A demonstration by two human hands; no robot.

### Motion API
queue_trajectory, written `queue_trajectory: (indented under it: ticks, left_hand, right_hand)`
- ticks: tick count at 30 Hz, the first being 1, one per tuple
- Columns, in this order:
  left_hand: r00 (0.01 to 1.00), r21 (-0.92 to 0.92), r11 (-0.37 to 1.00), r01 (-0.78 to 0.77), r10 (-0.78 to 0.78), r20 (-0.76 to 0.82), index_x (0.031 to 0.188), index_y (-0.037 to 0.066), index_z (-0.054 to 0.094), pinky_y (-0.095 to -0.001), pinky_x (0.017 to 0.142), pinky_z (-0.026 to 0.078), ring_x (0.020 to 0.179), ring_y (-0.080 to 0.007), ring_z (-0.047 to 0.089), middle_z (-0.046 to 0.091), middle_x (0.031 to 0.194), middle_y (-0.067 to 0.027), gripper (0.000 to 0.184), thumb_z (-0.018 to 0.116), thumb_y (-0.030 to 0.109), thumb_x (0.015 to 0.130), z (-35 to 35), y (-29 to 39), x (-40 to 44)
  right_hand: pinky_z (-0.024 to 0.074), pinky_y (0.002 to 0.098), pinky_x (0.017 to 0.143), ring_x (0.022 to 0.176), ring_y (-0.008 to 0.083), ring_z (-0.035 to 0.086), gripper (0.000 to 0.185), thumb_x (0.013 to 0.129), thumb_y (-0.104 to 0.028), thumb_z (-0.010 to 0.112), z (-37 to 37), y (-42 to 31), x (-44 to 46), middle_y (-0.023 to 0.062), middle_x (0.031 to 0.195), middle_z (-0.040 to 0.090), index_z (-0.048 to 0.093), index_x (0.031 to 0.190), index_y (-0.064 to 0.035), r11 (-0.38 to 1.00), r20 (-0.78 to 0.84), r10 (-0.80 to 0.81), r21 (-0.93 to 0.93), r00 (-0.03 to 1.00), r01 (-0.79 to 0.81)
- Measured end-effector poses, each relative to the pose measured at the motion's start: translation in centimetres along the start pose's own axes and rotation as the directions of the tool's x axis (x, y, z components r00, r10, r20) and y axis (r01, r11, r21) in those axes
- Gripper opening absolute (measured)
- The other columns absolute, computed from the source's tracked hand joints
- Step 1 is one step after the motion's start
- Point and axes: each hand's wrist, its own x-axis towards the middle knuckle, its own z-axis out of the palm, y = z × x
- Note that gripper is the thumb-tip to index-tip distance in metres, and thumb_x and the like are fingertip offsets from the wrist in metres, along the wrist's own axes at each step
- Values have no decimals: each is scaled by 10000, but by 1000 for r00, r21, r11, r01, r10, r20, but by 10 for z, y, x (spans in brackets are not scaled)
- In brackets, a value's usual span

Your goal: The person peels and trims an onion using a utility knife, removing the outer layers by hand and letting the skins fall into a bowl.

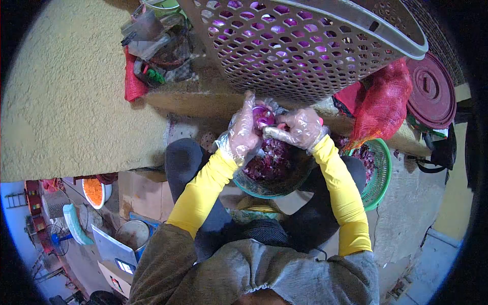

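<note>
My left hand, in a clear plastic glove, holds a peeled-looking red onion over a basin. Close to the onion's right side, my right hand, gloved the same way, is closed with its fingers curled. Small red bits show at its edges, but what it grips is mostly hidden. Dark red onion skins fill the basin, which sits between my knees. Yellow sleeves cover both forearms.
A large perforated basket with purple onions stands just ahead on a ledge. To its right are a red mesh sack and a maroon lid. A green basket holds more skins. Plastic bags lie at left.
</note>
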Motion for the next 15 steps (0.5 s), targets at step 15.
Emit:
queue_trajectory:
  ticks: [15]
  left_hand:
    - [986,259,952,-162,145,83,1145,13,575,-381,900,537,918,-228,671,673,1033,-130,567,434,544,1001,-8,1,0]
  right_hand:
    - [503,399,575,604,318,643,526,711,-604,769,4,-11,4,121,664,640,689,781,-89,989,-338,75,142,938,-28]
